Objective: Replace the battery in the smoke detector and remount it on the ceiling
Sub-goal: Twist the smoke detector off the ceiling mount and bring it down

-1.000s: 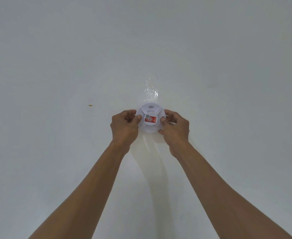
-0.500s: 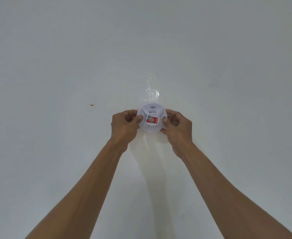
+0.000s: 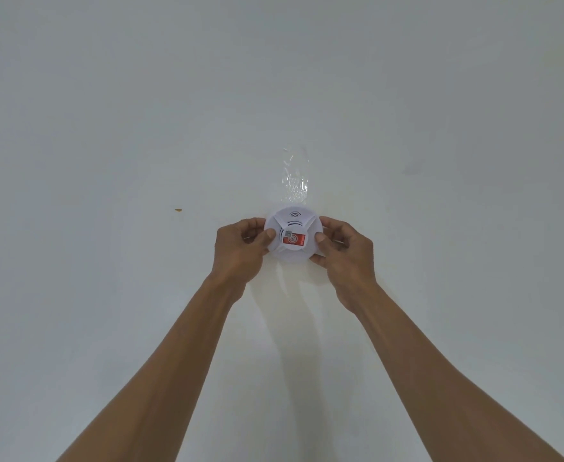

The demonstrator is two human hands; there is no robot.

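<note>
A round white smoke detector [image 3: 293, 225] with a red label on its centre sits against the white ceiling [image 3: 140, 111]. My left hand [image 3: 240, 250] grips its left edge, thumb on the face and fingers curled round the rim. On the other side my right hand [image 3: 344, 253] grips the right edge the same way. Both arms reach straight up from below. The detector's back and its mount are hidden. No battery is in sight.
A strip of clear, wrinkled tape [image 3: 294, 180] sticks to the ceiling just beyond the detector. A small orange speck [image 3: 177, 210] marks the ceiling to the left. Plain white ceiling fills the rest of the view.
The detector has turned a little between my hands, so the red label now sits more to the right. Both hands keep their grip at the same spot.
</note>
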